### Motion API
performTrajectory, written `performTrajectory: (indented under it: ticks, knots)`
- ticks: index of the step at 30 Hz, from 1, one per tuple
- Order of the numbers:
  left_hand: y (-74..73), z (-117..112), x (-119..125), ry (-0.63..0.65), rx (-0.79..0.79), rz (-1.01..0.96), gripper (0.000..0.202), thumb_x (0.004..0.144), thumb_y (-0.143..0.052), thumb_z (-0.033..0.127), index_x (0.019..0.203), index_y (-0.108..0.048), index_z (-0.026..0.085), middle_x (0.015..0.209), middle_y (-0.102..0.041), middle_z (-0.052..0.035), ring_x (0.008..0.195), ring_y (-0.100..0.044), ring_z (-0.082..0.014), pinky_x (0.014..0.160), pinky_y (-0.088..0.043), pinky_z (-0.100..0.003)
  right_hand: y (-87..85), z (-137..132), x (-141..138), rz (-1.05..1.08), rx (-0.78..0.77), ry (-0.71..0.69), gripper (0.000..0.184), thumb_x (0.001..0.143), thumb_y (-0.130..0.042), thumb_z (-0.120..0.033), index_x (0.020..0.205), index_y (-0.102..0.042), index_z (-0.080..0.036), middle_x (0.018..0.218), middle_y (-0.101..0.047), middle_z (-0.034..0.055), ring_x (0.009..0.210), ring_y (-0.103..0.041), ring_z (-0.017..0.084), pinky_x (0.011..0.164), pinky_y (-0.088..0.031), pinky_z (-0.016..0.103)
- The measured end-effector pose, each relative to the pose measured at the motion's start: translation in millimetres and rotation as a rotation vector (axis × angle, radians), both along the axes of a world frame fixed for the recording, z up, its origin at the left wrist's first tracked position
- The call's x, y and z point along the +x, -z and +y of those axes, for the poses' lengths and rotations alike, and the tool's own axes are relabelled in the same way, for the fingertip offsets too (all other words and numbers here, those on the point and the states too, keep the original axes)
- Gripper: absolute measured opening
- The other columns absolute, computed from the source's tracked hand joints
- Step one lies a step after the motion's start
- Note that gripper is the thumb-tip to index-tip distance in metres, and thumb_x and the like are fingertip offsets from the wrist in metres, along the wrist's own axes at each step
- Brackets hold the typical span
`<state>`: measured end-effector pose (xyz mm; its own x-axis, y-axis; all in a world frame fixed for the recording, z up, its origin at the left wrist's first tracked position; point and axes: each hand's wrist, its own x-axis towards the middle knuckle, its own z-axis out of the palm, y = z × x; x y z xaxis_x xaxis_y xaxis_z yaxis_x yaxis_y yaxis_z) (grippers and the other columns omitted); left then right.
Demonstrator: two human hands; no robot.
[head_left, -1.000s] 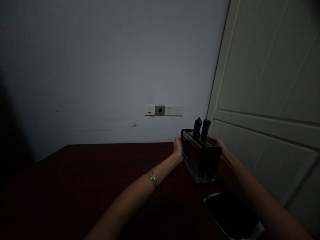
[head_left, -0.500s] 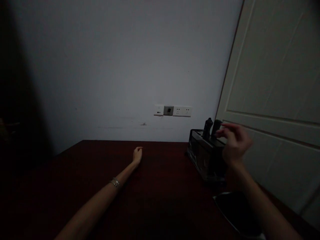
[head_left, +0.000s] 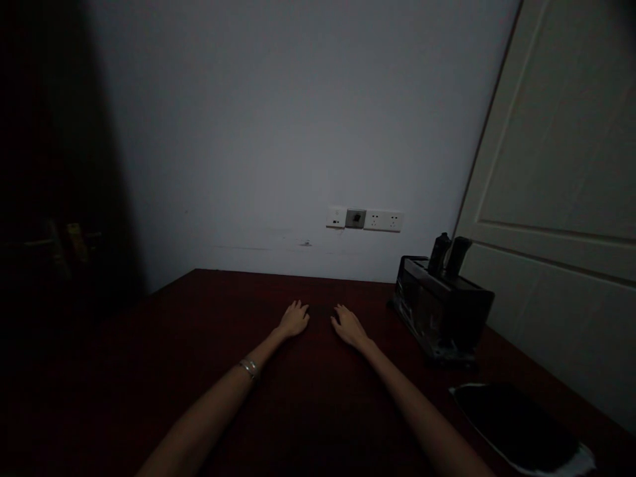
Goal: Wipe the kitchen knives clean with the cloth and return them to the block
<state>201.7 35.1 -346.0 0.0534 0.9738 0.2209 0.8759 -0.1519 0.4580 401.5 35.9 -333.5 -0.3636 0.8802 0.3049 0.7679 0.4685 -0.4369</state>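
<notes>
The room is dim. My left hand [head_left: 294,319] lies flat on the dark red table [head_left: 199,371], fingers stretched out, holding nothing; a bracelet sits on its wrist. My right hand [head_left: 348,326] rests flat beside it, a short gap between the two, also holding nothing. To the right of my right hand stands a dark knife block [head_left: 440,311] with two black handles [head_left: 447,254] sticking up from its top. Neither hand touches the block.
A dark flat object with a white edge [head_left: 521,427] lies at the table's near right. A row of wall sockets [head_left: 365,219] sits on the grey wall behind. A pale panelled door [head_left: 561,199] stands at the right. Deep shadow covers the left.
Both hands let go of the knife block and came to rest flat on the table at the middle. The view has shifted, so the block appears further right.
</notes>
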Motion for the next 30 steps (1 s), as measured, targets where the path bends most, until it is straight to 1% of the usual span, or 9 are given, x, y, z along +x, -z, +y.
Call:
performTrajectory:
  ticks: [4,6,10,15,20,30]
  knots:
    - [0.1,-5.2,2.0,0.0,0.004,0.101,0.046,0.082,-0.039,0.029,0.125,-0.046,0.013,0.138,-0.034,-0.0129,0.131,-0.022,-0.0279,0.106,-0.016,-0.04,10.9,6.8,-2.2,-0.107,-0.018,0.014,0.05,0.084,-0.035,-0.032,0.124,-0.047,-0.005,0.134,-0.042,0.0176,0.127,-0.033,0.025,0.105,-0.02,0.037]
    - [-0.3,-7.2,2.5,-0.002,0.009,0.136,0.046,0.083,-0.036,0.03,0.125,-0.045,0.014,0.138,-0.034,-0.0129,0.13,-0.023,-0.0275,0.105,-0.017,-0.04,13.0,8.6,-2.8,-0.144,-0.01,0.015,0.05,0.084,-0.034,-0.032,0.125,-0.046,-0.004,0.135,-0.041,0.0178,0.127,-0.033,0.025,0.105,-0.02,0.037]
    - [-0.4,-8.4,2.3,0.002,0.012,0.194,0.047,0.083,-0.035,0.03,0.125,-0.045,0.01,0.137,-0.036,-0.015,0.13,-0.025,-0.0272,0.105,-0.018,-0.039,15.6,10.2,-3.6,-0.196,0.014,0.016,0.051,0.085,-0.032,-0.031,0.125,-0.045,-0.002,0.135,-0.041,0.0186,0.126,-0.034,0.026,0.104,-0.021,0.039]
    - [-1.5,-9.6,1.8,0.007,0.01,0.243,0.048,0.083,-0.034,0.031,0.126,-0.044,0.011,0.136,-0.037,-0.0146,0.129,-0.026,-0.0272,0.104,-0.022,-0.04,16.6,10.3,-4.1,-0.227,0.039,0.019,0.05,0.085,-0.031,-0.032,0.124,-0.047,-0.004,0.134,-0.043,0.0173,0.125,-0.036,0.025,0.103,-0.023,0.037]
    - [-3.1,-11.5,2.6,0.006,0.016,0.265,0.047,0.084,-0.033,0.031,0.126,-0.044,0.012,0.136,-0.037,-0.0129,0.129,-0.027,-0.0262,0.104,-0.022,-0.039,16.1,11.0,-3.9,-0.236,0.046,0.024,0.05,0.085,-0.032,-0.033,0.124,-0.047,-0.005,0.133,-0.043,0.0169,0.124,-0.037,0.024,0.102,-0.025,0.036]
    - [0.9,-7.0,1.4,0.005,0.019,0.272,0.047,0.085,-0.032,0.031,0.126,-0.044,0.012,0.137,-0.037,-0.0131,0.129,-0.027,-0.0253,0.104,-0.022,-0.039,13.1,7.2,-3.2,-0.229,0.054,0.025,0.048,0.085,-0.031,-0.032,0.123,-0.048,-0.006,0.133,-0.044,0.0164,0.124,-0.037,0.024,0.102,-0.025,0.037]
